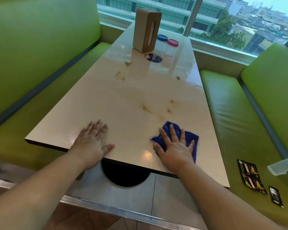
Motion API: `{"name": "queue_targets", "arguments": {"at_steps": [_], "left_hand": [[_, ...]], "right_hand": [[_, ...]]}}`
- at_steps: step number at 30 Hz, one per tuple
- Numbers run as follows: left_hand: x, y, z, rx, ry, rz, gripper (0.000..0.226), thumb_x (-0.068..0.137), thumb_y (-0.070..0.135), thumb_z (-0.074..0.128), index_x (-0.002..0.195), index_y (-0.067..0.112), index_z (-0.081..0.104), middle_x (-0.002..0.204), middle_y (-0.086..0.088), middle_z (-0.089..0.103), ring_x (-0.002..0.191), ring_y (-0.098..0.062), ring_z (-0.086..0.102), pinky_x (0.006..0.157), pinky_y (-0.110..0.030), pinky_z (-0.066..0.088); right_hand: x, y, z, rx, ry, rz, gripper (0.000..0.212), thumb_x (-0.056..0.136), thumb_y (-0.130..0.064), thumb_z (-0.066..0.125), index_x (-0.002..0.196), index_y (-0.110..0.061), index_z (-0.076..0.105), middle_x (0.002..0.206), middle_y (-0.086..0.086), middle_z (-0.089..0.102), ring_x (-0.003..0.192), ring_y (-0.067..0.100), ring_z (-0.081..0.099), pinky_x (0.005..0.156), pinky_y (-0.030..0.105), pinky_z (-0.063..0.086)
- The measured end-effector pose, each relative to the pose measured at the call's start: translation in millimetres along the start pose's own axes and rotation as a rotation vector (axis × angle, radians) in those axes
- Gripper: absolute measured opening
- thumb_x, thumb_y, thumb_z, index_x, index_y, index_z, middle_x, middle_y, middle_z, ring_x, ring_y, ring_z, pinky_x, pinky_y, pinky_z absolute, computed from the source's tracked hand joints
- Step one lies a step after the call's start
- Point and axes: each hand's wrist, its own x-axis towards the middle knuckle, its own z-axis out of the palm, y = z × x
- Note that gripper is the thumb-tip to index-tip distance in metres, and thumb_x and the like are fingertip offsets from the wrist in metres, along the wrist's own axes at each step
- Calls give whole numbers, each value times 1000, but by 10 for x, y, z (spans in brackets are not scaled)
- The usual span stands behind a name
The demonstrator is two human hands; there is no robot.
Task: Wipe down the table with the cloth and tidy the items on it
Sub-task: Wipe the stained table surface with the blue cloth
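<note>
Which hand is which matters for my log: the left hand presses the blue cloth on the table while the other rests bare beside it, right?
No: the right hand presses the blue cloth on the table; the other, the left hand, rests bare beside it. The head view shows this.

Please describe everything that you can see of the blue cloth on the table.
The cloth is dark blue, soft-looking fabric, crumpled rather than folded, lying on the beige table close to its near edge. The right hand presses on it with straight, spread fingers, covering its middle; corners show around the hand. Brownish stains lie just beyond it.
</note>
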Motion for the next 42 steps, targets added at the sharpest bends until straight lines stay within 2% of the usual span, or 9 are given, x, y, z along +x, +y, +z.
{"name": "queue_targets", "arguments": {"at_steps": [4, 7, 13, 17, 21, 28, 33, 37, 42], "left_hand": [[-149, -79, 30, -35, 90, 85, 94, 69, 69, -5, 150, 23, 2, 159, 3, -7, 146, -12, -9, 113, -22, -9], [-218, -206, 42, -85, 123, 122, 93, 67, 66, -7, 150, 28, 7, 159, 10, 0, 145, -5, -6, 110, -16, -9], [-380, -432, -15, -197, 193, 115, 82, 74, 61, 6, 145, 30, 31, 154, 12, 23, 143, -6, 15, 110, -14, 5], [-435, -570, -43, -250, 301, -12, 47, 95, 28, 41, 139, 12, 44, 150, -5, 37, 140, -19, 30, 109, -18, 11], [-476, -725, -78, -321, 339, -128, 44, 91, 4, 51, 134, 2, 49, 147, -12, 40, 136, -23, 36, 110, -22, 19], [-573, -818, -140, -383, 354, -112, 30, 91, 17, 55, 115, 4, 65, 135, -14, 51, 128, -28, 45, 109, -31, 31], [-584, -890, -219, -374, 501, -214, 24, 88, 11, 59, 110, 12, 68, 132, -9, 55, 136, -29, 31, 110, -35, 24], [-519, -847, -258, -354, 519, -172, 24, 88, 10, 59, 111, 14, 68, 132, -7, 55, 137, -26, 29, 110, -34, 23], [-377, -664, -254, -395, 497, -115, 21, 87, 12, 62, 106, 15, 70, 129, -5, 58, 137, -25, 31, 110, -35, 23]], "right_hand": [[-236, -216, 82, -9, 24, -369, 61, 90, -64, 4, 147, -44, -5, 152, -22, -21, 142, 10, -24, 117, 44, -14], [-257, 59, 21, 50, 19, -446, 58, 88, -65, 2, 144, -50, 1, 153, -27, -12, 141, -1, -21, 119, 36, -8], [55, -361, 19, -21, 17, -171, 59, 97, -56, 16, 147, -37, -10, 150, -18, -25, 143, 15, -23, 117, 46, -10], [-78, -930, 99, -29, 5, -455, 61, 96, -55, 17, 150, -36, -4, 156, -15, -18, 142, 16, -25, 117, 46, -11], [-170, -839, 86, -28, -24, -729, 64, 88, -55, 6, 150, -40, 5, 157, -19, -8, 144, 10, -18, 118, 37, -11], [344, -1266, 21, -16, -11, -387, 58, 99, -51, 19, 151, -34, 1, 159, -12, -13, 145, 18, -18, 117, 46, -10], [258, -1947, 133, -54, -23, -598, 58, 98, -52, 21, 151, -37, 1, 159, -12, -11, 145, 22, -18, 114, 51, -14], [-7, -1765, 170, -68, -11, -828, 53, 101, -42, 28, 150, -39, 9, 160, -15, -1, 146, 15, -11, 117, 46, -11], [-35, -876, 118, 42, 25, -619, 51, 99, -47, 16, 149, -41, 11, 157, -22, -1, 146, 8, -10, 119, 43, -5]]}}
